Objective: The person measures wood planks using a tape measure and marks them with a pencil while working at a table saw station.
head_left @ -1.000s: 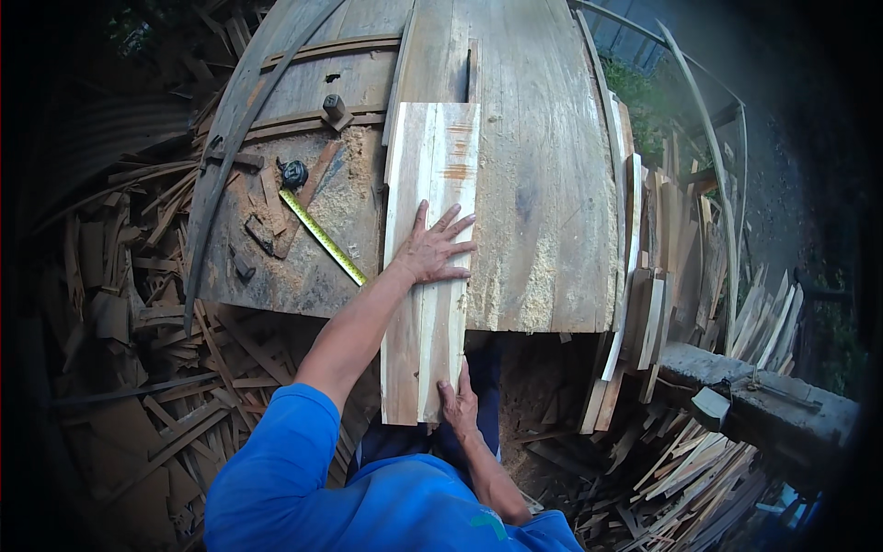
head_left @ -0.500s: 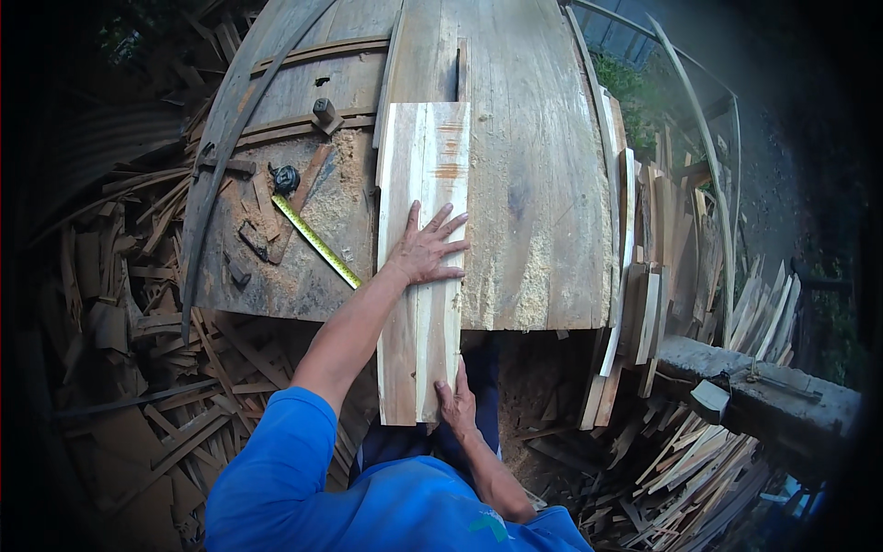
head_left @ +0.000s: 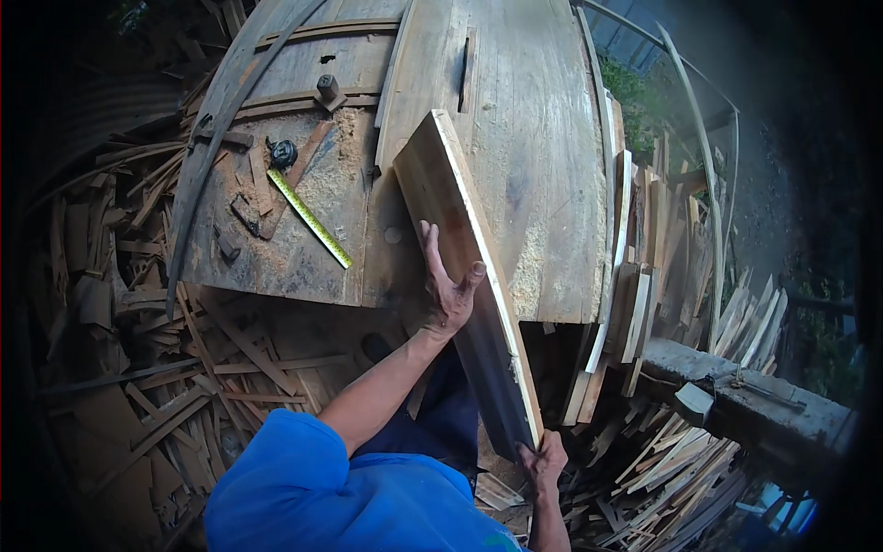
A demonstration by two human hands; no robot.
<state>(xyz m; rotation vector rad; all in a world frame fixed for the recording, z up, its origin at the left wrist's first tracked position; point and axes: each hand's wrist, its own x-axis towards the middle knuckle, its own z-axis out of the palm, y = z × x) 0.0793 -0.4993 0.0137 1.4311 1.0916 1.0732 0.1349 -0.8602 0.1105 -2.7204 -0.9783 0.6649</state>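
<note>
A long wooden board (head_left: 488, 317) stands tilted up on one long edge, slanting from the worktable (head_left: 561, 175) back over its front edge toward my body. My right hand (head_left: 545, 457) is closed round the board's near end, with the thumb on its face. Against the board's left face rests my left hand (head_left: 448, 293), fingers stretched and thumb apart, not wrapped round it. To the left on the tabletop lies a tape measure (head_left: 282, 153) with its yellow blade (head_left: 311, 221) pulled out.
Sawdust, small wood blocks and a short upright post (head_left: 327, 88) are on the table's left part. Narrow strips (head_left: 322, 29) cross its far left. Planks (head_left: 635, 313) lean along the right side, near a beam (head_left: 754, 386). Scrap wood (head_left: 184, 432) covers the ground at left.
The board has turned from lying flat to standing on edge, its near end swung right with my right hand. My left hand has moved down from its top face to its left side.
</note>
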